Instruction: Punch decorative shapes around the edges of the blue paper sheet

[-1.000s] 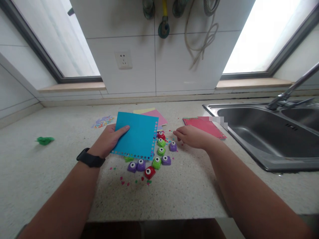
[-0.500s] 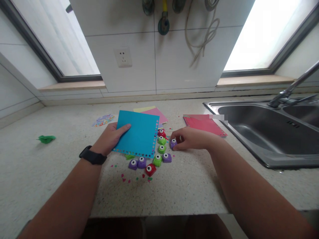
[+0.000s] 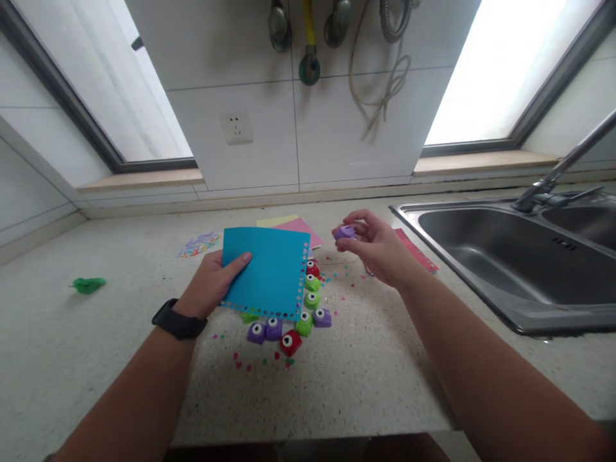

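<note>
My left hand (image 3: 214,280) grips the left side of a blue sheet of paper (image 3: 264,269), thumb on top. Small punched shapes line the sheet's right and bottom edges. Raised off the counter, my right hand (image 3: 368,240) is closed around a purple craft punch (image 3: 345,233), to the right of the sheet. Other punches lie along the sheet's right and lower edges: a red one (image 3: 290,343) at the front, green ones such as this green punch (image 3: 312,299), and purple ones such as this purple punch (image 3: 322,317). The sheet hides part of some of them.
Pink paper (image 3: 305,230) and yellow paper lie behind the blue sheet. Red paper (image 3: 414,249) sits beside the steel sink (image 3: 481,256). Punched confetti (image 3: 199,244) is heaped at the back left; loose bits are scattered near the punches. A green crumpled item (image 3: 88,285) lies far left.
My right hand has lifted the purple punch off the counter and moved it up and away. My left hand still holds the blue sheet. The camera view has tilted slightly upward.
</note>
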`<state>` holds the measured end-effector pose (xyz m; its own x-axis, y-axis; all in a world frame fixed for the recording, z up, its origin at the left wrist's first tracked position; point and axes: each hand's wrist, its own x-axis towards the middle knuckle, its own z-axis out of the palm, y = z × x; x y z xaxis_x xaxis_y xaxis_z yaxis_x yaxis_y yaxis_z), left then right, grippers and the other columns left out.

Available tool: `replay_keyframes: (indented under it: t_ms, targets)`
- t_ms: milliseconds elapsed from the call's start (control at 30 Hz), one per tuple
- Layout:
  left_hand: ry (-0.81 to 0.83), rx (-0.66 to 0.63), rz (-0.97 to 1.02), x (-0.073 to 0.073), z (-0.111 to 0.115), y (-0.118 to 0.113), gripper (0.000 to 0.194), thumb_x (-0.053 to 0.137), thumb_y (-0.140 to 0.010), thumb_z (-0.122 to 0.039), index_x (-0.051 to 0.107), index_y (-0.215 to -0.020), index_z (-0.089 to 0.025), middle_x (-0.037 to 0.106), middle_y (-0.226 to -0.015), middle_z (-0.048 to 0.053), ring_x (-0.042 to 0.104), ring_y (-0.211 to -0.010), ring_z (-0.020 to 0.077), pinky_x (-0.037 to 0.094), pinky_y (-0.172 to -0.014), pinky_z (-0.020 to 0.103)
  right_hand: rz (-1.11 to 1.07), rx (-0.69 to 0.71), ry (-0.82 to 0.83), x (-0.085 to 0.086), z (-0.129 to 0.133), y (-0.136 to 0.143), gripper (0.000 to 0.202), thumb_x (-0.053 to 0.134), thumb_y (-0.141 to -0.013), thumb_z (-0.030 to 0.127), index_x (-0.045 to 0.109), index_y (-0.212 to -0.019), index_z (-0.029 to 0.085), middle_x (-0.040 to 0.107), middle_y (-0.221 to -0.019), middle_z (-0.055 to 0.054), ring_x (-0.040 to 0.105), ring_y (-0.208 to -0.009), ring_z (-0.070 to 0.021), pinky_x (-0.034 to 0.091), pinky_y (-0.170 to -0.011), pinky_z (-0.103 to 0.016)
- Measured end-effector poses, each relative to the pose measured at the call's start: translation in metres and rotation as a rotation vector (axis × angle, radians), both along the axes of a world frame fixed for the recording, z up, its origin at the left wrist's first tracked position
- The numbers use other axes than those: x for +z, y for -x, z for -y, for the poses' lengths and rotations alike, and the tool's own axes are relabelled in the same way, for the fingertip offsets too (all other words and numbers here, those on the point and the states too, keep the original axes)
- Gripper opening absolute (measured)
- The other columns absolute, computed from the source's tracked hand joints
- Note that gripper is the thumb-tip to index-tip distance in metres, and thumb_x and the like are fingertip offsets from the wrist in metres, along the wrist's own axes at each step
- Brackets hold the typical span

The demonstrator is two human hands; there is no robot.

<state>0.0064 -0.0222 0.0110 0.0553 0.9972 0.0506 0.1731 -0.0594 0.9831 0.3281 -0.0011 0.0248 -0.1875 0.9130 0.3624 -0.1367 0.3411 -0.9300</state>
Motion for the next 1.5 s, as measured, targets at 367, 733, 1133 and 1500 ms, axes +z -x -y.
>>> replay_keyframes:
  t_ms: [367, 733, 1133, 1500]
  targets:
    - [-0.085, 0.047, -0.046, 0.004, 0.001, -0.003, 0.044, 0.075, -0.077, -0.055, 0.07, -0.092, -0.014, 0.076, -0.088, 0.008, 0.066, -0.069, 0.0202, 0.057, -0.062, 0.032, -0.074, -0.113, 0.116, -0.013, -0.009, 0.006, 0.038, 0.087, -0.067, 0.024, 0.068, -0.099, 0.022, 0.071, -0.091, -0.002, 0.067, -0.074, -0.0147, 0.056, -0.077, -0.035]
    - [-0.087, 0.02, -0.087, 0.003, 0.002, -0.004, 0.043, 0.073, -0.078, -0.056, 0.068, -0.09, -0.015, 0.072, -0.079, 0.004, 0.063, -0.064, 0.0185, 0.055, -0.057, 0.03, -0.065, -0.087, 0.144, -0.009, -0.005, 0.013, 0.031, 0.082, -0.077, 0.041, 0.068, -0.096, 0.02, 0.073, -0.096, -0.006, 0.069, -0.074, -0.0168, 0.057, -0.077, -0.038]
    - [-0.749, 0.098, -0.629, 0.001, 0.007, 0.007, 0.026, 0.057, -0.094, -0.037, 0.073, -0.087, -0.017, 0.072, -0.073, 0.001, 0.066, -0.064, 0.0174, 0.053, -0.063, 0.027, -0.16, -0.038, -0.035, -0.002, 0.009, 0.019, 0.036, 0.088, -0.069, 0.021, 0.068, -0.099, 0.024, 0.074, -0.099, -0.002, 0.07, -0.091, -0.0151, 0.058, -0.089, -0.034]
    - [-1.186, 0.193, -0.715, -0.007, 0.014, 0.007, 0.032, 0.062, -0.089, -0.014, 0.071, -0.118, -0.025, 0.079, -0.106, 0.004, 0.075, -0.089, 0.0218, 0.057, -0.081, 0.029, -0.022, -0.193, -0.408, 0.015, 0.037, 0.023, 0.043, 0.082, -0.077, 0.016, 0.066, -0.114, 0.028, 0.072, -0.117, -0.005, 0.07, -0.104, -0.0221, 0.059, -0.094, -0.042]
